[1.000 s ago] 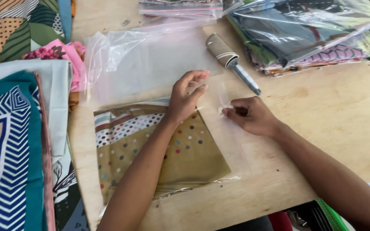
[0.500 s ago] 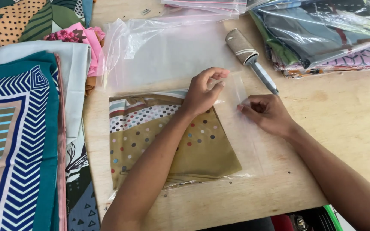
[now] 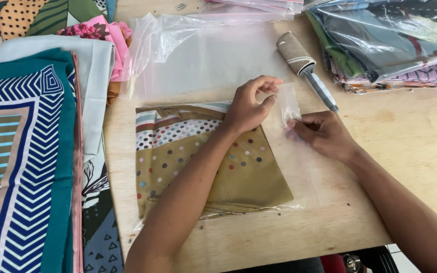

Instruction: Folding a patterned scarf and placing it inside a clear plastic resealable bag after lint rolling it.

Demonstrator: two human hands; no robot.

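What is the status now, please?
Left hand and right hand both pinch the bag at its open end. Scarf inside. Lint roller just beyond, apart.

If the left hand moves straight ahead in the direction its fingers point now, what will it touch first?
Probably the open flap of the clear bag, which the left hand already pinches. Beyond it lies the lint roller. Depth is hard to judge from above.

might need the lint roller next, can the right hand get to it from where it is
Probably yes. The right hand pinches the clear bag's edge, and the lint roller lies just beyond it on bare wooden table, handle end nearest. Nothing sits between them, though the hand would have to let go of the bag first.
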